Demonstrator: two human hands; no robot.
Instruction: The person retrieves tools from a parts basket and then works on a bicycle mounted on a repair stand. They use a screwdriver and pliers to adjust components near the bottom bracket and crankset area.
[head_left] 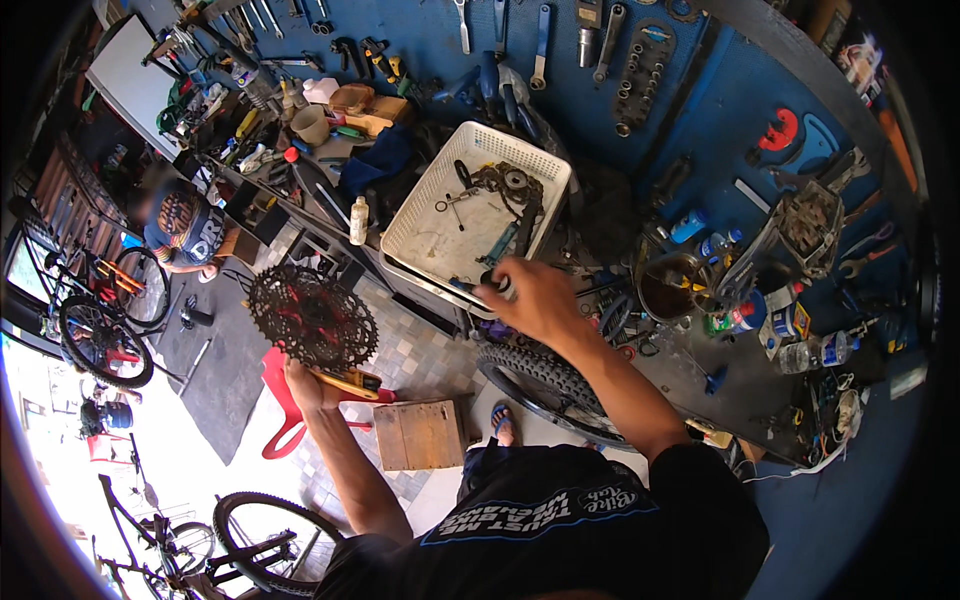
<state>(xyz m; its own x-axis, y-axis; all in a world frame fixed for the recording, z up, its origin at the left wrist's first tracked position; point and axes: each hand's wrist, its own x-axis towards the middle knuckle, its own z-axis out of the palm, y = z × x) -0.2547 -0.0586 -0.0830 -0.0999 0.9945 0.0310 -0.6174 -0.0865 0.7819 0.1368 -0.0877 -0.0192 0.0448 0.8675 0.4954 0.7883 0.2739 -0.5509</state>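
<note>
My left hand (308,385) grips a large black bicycle cassette (310,315) with a red inner carrier, held up at left. A yellow object (345,382) shows just below it, over a red stool (280,395). My right hand (530,300) is at the near edge of a white perforated plastic tray (425,210), fingers curled around a small dark object that I cannot make out. In the tray lie greasy chain parts (510,185), a T-handled tool (455,210) and a teal tool (500,238).
Tools line the blue wall (700,120) and crowd the bench (730,400). A bicycle tire (530,385) stands below the tray, beside a wooden crate (420,435). Bicycles (120,325) are at left, and another person (185,225) crouches near them. A white bottle (358,222) stands left of the tray.
</note>
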